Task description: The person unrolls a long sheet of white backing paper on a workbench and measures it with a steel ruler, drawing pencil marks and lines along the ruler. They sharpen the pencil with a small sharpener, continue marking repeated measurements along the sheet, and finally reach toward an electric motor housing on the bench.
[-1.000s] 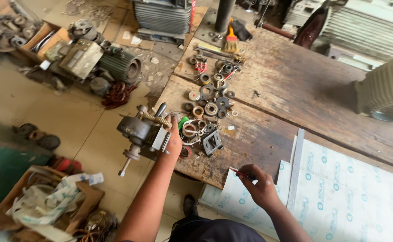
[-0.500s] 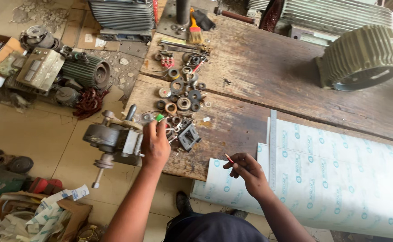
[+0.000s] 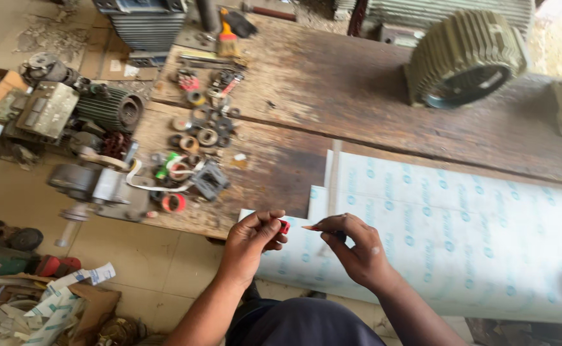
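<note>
Both hands meet over the near edge of the bench, a small red piece between them.

The small red piece [image 3: 284, 226] is pinched in the left hand [image 3: 250, 242], low centre of the frame; half a second ago that hand was up at the vise [image 3: 95, 187] on the left, so it has brought the piece over. The right hand [image 3: 351, 247] grips a thin pointed tool [image 3: 311, 227], tip aimed at the piece. Behind lies a pale printed sheet [image 3: 460, 230]; scattered rings and bearings [image 3: 201, 131] sit upper left on the wooden bench [image 3: 358, 83].
</note>
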